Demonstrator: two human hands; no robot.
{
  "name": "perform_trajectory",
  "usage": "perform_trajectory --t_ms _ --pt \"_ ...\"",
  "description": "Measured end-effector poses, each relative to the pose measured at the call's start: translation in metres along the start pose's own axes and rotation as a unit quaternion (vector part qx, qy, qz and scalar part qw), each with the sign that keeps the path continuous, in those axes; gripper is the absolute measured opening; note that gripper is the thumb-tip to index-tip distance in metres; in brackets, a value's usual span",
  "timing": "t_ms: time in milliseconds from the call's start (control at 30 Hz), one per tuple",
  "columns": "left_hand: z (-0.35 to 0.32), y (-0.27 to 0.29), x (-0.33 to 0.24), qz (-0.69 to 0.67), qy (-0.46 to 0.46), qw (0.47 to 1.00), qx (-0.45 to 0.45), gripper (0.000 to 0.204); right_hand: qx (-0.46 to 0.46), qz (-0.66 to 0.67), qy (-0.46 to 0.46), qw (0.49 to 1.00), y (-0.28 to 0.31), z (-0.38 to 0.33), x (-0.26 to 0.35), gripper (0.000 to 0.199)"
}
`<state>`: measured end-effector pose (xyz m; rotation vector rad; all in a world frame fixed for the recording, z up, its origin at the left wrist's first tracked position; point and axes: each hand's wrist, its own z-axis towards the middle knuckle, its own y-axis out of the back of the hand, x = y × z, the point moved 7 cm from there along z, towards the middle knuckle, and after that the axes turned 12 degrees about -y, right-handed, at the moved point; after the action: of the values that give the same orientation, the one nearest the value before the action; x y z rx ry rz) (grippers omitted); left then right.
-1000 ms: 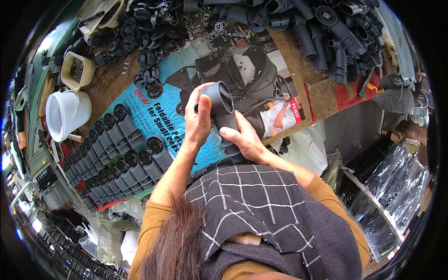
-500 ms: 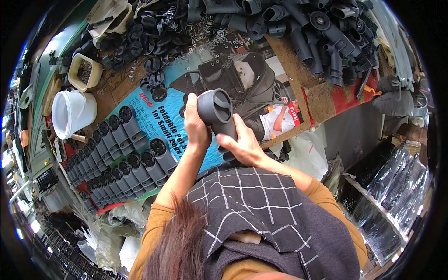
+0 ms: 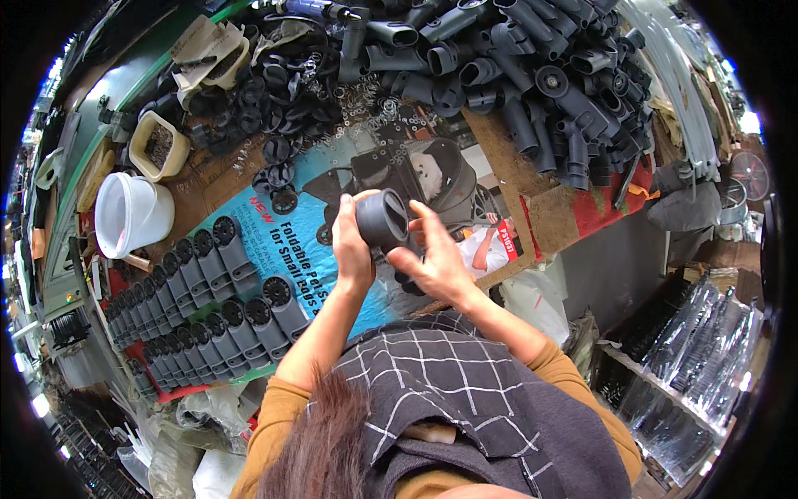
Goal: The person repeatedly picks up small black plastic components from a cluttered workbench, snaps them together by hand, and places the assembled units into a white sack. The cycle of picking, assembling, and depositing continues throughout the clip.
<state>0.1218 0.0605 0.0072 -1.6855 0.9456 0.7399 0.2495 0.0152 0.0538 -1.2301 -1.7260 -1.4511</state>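
A dark grey plastic tube fitting with a round ribbed cap [image 3: 383, 219] is held upright over the table. My left hand [image 3: 352, 249] is closed round its left side, the thumb along the cap. My right hand [image 3: 442, 264] is at the fitting's right side, with thumb and forefinger apart and the thumb tip close to the cap's lower rim. Its other fingers are partly hidden. Beneath my hands lies a blue printed sheet [image 3: 320, 170]. Similar grey fittings with black discs [image 3: 237, 254] lie in two rows to the left.
Loose grey tube fittings [image 3: 573, 100] are heaped at the back right. Black caps [image 3: 249, 116], springs and small rings [image 3: 386, 108] lie at the back. A white bucket [image 3: 133, 214] and a cream tub [image 3: 158, 145] of small parts stand left. A power screwdriver [image 3: 320, 8] lies at the far edge.
The fitting has turned in my left hand, so its cap faces more to the right. My right hand has loosened from its lower tube, the forefinger lifting away. The whole view has shifted slightly.
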Motion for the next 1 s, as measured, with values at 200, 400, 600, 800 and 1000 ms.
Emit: perform_trajectory --t_ms 200,400,600,800,1000 --pt "0.008 -0.010 0.051 -0.062 0.215 0.975 -0.005 0.049 -0.011 0.027 -0.010 1.000 -0.002 -0.009 -0.024 0.081" --pt "0.005 0.020 0.053 0.105 0.174 0.978 0.044 0.058 -0.137 -0.134 -0.166 0.967 0.045 0.003 -0.112 0.089" --pt "0.003 0.052 0.039 0.144 0.126 0.981 0.038 0.035 -0.239 -0.263 0.009 0.935 0.084 0.081 -0.085 0.077" --pt "0.008 0.057 0.024 0.114 0.094 0.988 0.035 0.026 -0.194 -0.398 -0.032 0.896 0.089 0.240 -0.058 0.087" --pt "0.022 0.062 0.015 0.129 0.069 0.989 0.011 0.023 -0.167 -0.372 -0.003 0.913 0.096 0.248 -0.071 0.074"
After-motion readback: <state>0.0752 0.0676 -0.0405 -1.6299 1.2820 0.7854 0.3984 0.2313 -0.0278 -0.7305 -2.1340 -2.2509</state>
